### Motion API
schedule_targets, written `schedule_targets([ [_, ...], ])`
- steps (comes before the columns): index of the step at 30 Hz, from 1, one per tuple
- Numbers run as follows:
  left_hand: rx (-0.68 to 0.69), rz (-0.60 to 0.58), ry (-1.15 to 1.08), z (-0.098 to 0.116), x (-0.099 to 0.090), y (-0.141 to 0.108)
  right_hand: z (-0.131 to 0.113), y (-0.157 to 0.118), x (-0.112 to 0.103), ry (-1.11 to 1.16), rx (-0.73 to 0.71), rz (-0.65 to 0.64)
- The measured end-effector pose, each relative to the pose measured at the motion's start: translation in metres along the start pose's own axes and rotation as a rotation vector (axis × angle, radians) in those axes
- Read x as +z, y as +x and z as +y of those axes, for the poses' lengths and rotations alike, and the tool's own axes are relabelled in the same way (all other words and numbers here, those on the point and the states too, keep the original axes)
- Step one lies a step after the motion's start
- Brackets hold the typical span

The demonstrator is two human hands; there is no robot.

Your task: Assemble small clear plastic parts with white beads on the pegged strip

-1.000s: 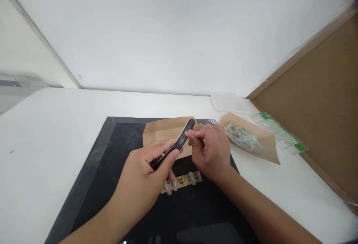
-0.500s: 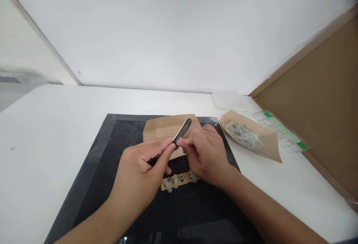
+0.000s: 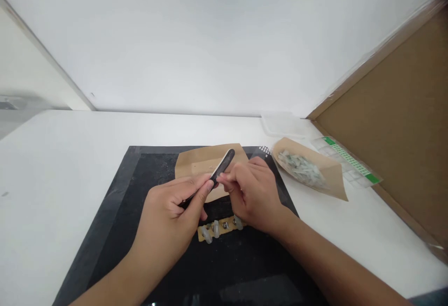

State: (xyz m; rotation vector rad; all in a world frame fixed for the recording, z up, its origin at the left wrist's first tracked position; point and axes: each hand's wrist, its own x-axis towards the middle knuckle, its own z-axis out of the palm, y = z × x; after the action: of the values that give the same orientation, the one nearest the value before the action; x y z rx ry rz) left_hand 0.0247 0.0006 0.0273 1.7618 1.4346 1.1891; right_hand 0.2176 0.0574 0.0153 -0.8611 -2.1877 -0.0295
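My left hand (image 3: 171,217) is closed around a slim black nail file (image 3: 224,163) with a pale edge, its rounded end pointing up and away to the right. Beside the file, my right hand (image 3: 254,194) pinches thumb and forefinger together against its edge. Whatever tiny piece sits between those fingertips is too hidden to make out. Below the hands, a yellowish strip (image 3: 221,234) with round metal spots lies on the black mat (image 3: 224,268). Several translucent false nail tips (image 3: 206,235) stand on the strip. Behind the file rests an opened-out brown paper piece (image 3: 196,163).
To the right, a brown paper pouch (image 3: 332,175) holds many pale, translucent nail tips (image 3: 303,168). Next to it lies a clear sheet with a green band (image 3: 350,159). A clear plastic tray (image 3: 283,124) sits at the back, and a brown board (image 3: 392,110) stands at the right.
The whole view has shifted slightly, so everything appears a little further left. Both hands keep the same grip, with the right fingertips still at the file.
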Motion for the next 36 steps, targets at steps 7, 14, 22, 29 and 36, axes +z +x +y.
schedule_targets([
  [7,0.031,0.022,0.065,0.0017,-0.0017,-0.0009,-0.0022,-0.0003,0.0007,-0.009,0.004,0.008],
  [14,0.058,0.033,0.093,0.0031,-0.0027,0.0009,-0.0047,-0.0006,0.0037,0.032,0.020,0.025],
  [22,0.079,0.054,0.112,0.0043,-0.0012,-0.0019,-0.0060,0.0012,0.0029,-0.050,0.007,0.111],
  [29,0.131,0.051,0.130,0.0062,-0.0008,-0.0027,-0.0063,0.0020,0.0013,-0.030,0.035,0.140],
  [36,0.142,0.055,0.135,0.0051,-0.0013,-0.0046,-0.0060,0.0024,0.0024,-0.029,0.053,0.110],
])
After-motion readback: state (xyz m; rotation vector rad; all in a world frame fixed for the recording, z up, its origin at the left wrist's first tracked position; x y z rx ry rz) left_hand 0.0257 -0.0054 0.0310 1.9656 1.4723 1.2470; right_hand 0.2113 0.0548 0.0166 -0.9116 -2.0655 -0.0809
